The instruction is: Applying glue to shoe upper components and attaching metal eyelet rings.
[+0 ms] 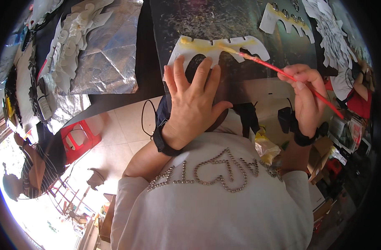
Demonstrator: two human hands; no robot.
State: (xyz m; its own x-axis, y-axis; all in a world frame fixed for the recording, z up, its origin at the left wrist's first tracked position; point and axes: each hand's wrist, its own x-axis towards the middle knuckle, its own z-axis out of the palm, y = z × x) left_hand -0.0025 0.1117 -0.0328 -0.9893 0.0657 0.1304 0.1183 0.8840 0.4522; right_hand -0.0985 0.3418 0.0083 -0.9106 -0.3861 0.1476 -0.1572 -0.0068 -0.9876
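Observation:
My left hand lies with fingers spread, fingertips resting on a flat white cut piece with arched cut-outs on its near side and small notches along its far edge. A yellowish, glue-like smear runs along that far edge. My right hand pinches a thin red brush between thumb and fingers, the handle slanting down to the right. The brush's yellow-coated tip meets the smeared strip near the middle of the piece. Beneath the piece is a dark, stained board.
Another white piece bearing metal rings lies at the board's far right. Overlapping white pieces sit on the left and right. A crinkled silvery sheet covers the left tabletop. A red stool and another person are lower left.

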